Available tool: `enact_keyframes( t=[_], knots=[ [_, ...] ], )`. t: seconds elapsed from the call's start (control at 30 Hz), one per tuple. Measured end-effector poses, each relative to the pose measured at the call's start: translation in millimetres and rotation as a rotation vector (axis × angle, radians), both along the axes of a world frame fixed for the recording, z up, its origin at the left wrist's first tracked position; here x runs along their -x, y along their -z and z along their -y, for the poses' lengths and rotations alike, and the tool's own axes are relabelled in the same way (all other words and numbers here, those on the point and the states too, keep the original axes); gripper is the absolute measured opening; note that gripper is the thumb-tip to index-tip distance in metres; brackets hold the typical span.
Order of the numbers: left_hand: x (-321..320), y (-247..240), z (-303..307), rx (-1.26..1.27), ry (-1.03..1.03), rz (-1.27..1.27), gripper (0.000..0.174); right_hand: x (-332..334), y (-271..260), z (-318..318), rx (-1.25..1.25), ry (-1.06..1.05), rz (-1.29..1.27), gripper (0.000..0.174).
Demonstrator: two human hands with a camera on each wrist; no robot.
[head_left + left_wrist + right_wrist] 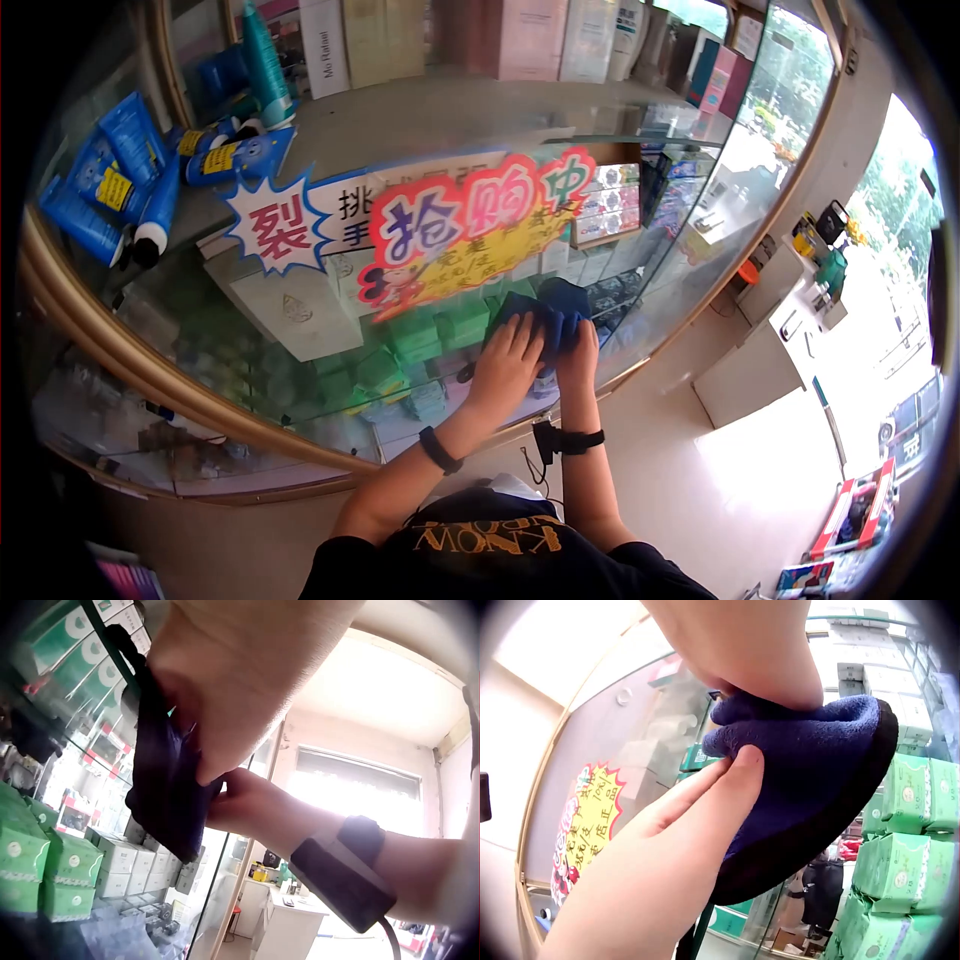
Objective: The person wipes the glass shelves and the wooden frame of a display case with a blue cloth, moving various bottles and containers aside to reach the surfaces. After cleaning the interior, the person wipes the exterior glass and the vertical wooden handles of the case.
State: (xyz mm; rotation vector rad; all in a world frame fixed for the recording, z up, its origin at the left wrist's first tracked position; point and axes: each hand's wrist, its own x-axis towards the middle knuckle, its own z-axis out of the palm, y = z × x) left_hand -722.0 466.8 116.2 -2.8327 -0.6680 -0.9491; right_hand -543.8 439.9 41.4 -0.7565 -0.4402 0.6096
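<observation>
Both hands are on a dark blue towel-like cloth [565, 297] above the glass display case [640, 345]. Black edging runs along the cloth in the right wrist view, where it hangs folded. My left hand [508, 362] holds it from the left, fingers over the top and thumb against the near face. From the right, my right hand [579, 358] grips a bunched part; in the right wrist view this hand [742, 652] covers the cloth's upper edge. In the left wrist view the cloth [169, 787] hangs dark below my left hand [240, 682], whose fingers are partly hidden.
Inside the case stand green boxes [412, 338]. Chinese signs, one a red-edged sale sign [480, 225], front the glass. Blue tubes [120, 165] lie at the left. A white counter [755, 365] stands to the right, with a red-edged box [850, 510] lower down.
</observation>
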Motion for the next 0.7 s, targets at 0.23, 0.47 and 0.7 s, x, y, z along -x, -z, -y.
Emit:
enact_keyframes(
  t=[0.23, 0.47, 0.7],
  knots=[
    [67.0, -2.1, 16.5, -0.015, -0.159, 0.024, 0.051, 32.5, -4.0, 3.1, -0.366, -0.545, -0.445, 0.047],
    [154.4, 1.1, 23.5, -0.02, -0.361, 0.09, 0.043, 120.5, 3.4, -21.1, -0.41, -0.966, -0.674, 0.05],
    [213.0, 3.8, 42.0, -0.008, -0.563, 0.068, 0.045, 206.8, 3.0, -86.5, -0.176, -1.008, -0.328, 0.047]
  ],
)
